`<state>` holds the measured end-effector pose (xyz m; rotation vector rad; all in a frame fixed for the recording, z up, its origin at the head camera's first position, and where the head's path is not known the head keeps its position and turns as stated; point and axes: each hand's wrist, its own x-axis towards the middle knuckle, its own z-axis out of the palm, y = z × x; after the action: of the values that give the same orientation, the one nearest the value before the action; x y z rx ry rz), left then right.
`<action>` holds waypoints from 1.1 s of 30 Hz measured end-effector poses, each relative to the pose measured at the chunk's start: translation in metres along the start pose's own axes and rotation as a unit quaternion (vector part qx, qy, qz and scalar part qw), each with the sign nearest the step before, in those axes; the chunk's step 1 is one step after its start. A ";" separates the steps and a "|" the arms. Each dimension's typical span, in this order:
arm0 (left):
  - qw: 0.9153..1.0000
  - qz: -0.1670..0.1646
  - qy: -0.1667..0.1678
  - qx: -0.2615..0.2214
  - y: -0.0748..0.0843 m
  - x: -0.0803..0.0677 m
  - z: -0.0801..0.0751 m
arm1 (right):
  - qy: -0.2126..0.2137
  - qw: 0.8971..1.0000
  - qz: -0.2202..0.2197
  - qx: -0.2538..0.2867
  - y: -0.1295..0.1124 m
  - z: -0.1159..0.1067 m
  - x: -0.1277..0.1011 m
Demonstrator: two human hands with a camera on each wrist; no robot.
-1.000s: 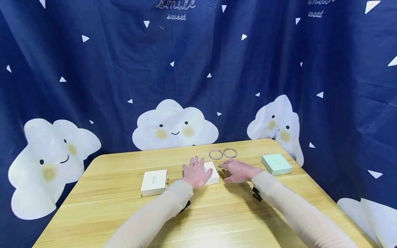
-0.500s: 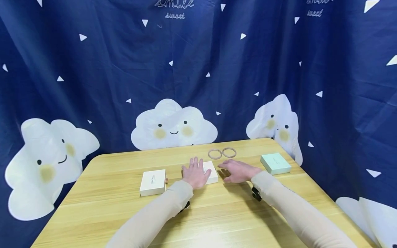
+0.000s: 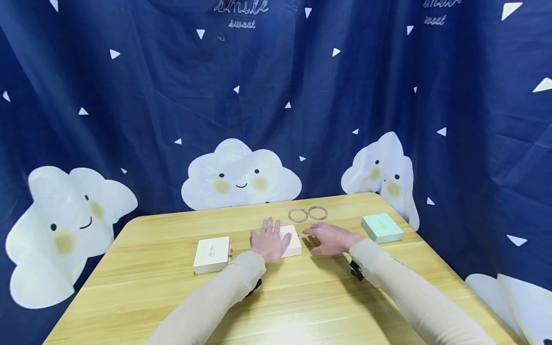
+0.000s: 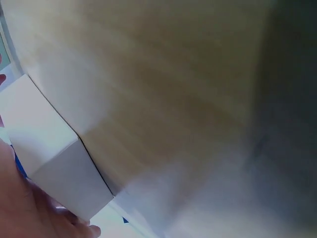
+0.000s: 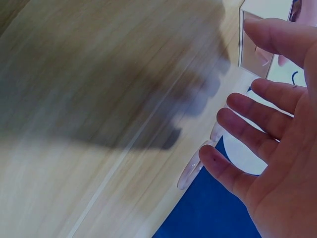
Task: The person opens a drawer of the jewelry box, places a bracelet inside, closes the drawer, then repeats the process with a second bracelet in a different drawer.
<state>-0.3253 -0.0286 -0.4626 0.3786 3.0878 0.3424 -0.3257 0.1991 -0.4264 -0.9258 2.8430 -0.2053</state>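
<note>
My left hand (image 3: pixel 269 242) lies with fingers spread over the left part of a small white box (image 3: pixel 291 241), hiding much of it. In the left wrist view the white box (image 4: pixel 42 129) is beside the hand (image 4: pixel 25 210), at the lower left. Just right of that box, my right hand (image 3: pixel 329 238) hovers palm toward it, holding nothing. The right wrist view has this hand (image 5: pixel 282 144) with fingers extended and apart, the thumb in front of the box (image 5: pixel 255 57). Two thin pinkish bangles (image 3: pixel 298 215) lie beyond the hands.
Left of my hands sits a white box with dark print (image 3: pixel 212 255), a small tab at its right side. A mint-green box (image 3: pixel 382 227) stands near the right edge of the wooden table (image 3: pixel 297 306). A blue cloud-patterned curtain (image 3: pixel 267 120) hangs behind.
The head view has shifted slightly. Both hands keep their poses, and the boxes and bangles stay practically where they were.
</note>
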 end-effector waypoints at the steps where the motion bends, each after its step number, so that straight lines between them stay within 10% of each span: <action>1: 1.000 -0.004 0.001 -0.004 0.000 -0.001 -0.001 | 0.000 1.000 0.000 -0.001 0.000 0.000 0.000; 33: 1.000 -0.021 -0.010 0.009 -0.004 -0.001 -0.001 | 0.008 1.000 -0.019 -0.015 0.002 0.006 0.005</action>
<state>-0.3253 -0.0325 -0.4620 0.3158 3.0753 0.3076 -0.3300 0.1970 -0.4336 -0.9895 2.8518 -0.1737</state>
